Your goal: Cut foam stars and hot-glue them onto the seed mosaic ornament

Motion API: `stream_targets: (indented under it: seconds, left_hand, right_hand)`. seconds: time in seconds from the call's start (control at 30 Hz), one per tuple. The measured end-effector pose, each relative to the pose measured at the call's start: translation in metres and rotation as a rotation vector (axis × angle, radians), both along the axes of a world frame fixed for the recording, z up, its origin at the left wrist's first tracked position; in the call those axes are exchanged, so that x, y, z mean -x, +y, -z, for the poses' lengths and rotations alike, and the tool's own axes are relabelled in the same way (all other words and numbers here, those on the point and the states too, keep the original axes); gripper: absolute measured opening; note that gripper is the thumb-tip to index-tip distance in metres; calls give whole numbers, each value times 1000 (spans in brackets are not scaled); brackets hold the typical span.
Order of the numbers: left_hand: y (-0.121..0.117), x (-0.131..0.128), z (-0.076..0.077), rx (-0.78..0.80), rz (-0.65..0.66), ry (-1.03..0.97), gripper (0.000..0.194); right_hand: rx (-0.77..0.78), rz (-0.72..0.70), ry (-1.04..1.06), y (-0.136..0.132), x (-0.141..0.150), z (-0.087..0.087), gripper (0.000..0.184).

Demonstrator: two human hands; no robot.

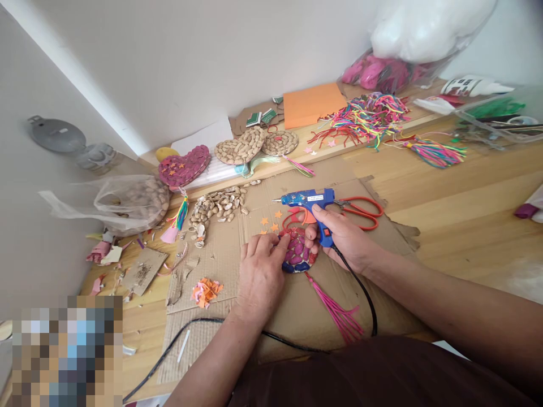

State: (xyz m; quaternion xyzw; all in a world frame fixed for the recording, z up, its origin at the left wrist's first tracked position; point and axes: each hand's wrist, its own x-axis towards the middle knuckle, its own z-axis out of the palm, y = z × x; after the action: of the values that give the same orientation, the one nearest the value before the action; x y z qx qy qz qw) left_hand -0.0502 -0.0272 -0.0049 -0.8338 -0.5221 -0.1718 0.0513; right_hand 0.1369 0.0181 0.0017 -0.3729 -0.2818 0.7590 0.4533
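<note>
A blue hot glue gun point(301, 198) is gripped by its handle in my right hand point(345, 237), with its nozzle toward the left. Below it on the cardboard point(229, 271) lies a round ornament point(299, 251) covered in purple, red and dark blue painted peanut shells, with a pink tassel point(337, 314) trailing from it. My left hand point(263, 263) has its fingers curled and pressed on the ornament's left edge; the fingertips are partly hidden. Small orange stars point(264, 221) sit just beyond my left hand. Orange-handled scissors point(362, 212) rest behind my right hand.
Loose peanut shells point(220, 206) and orange-pink paper scraps point(207, 291) lie at left, near a bag of peanuts point(131, 200). Along the wall are a purple heart point(184, 165), a peanut heart point(240, 146), orange paper point(314, 104) and coloured yarn point(369, 118). The black cord point(190, 322) crosses the cardboard.
</note>
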Motion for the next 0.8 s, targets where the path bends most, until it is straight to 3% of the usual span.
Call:
stream_targets:
  seconds: [0.8]
  left_hand:
    - [-3,-1,4,3,-32,18,41]
  right_hand:
    - [6,3,6,-3,0,2,35]
